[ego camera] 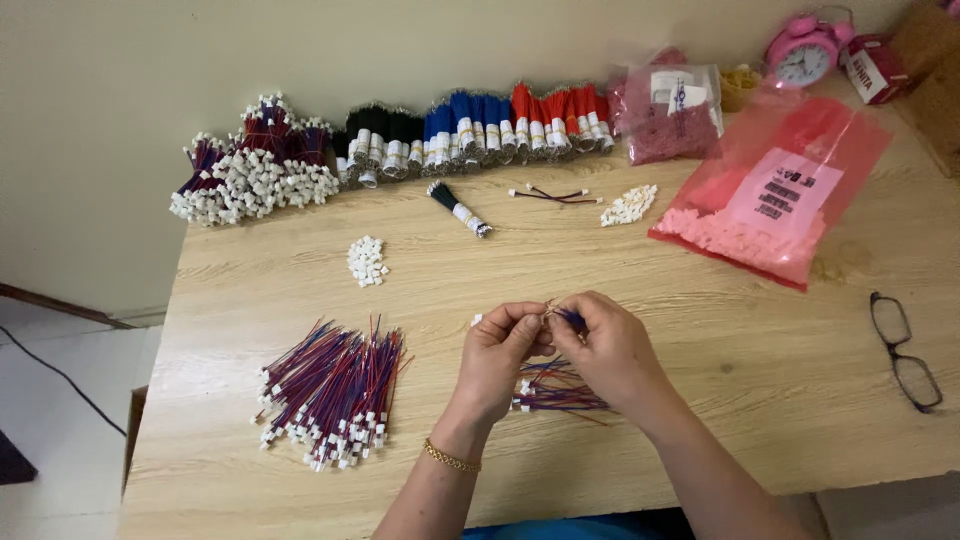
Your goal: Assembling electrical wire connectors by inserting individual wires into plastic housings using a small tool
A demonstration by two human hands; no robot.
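My left hand (500, 355) and my right hand (605, 350) meet over the wooden table (700, 300), fingertips pinched together on thin blue and red wires (570, 318) and a small white connector (477, 320) at their end. A small heap of the same wires (550, 392) lies under my hands. A larger pile of finished red-and-blue wires with white plugs (335, 392) lies to the left of my left hand. A gold bracelet (450, 458) sits on my left wrist.
Bundles of black, blue and red wires (480, 130) line the wall, with a heap of plugged wires (250, 170) at the far left. Small piles of white connectors (366, 260) (630, 205), a pink bag of connectors (770, 195), black glasses (905, 350) and a pink alarm clock (805, 52).
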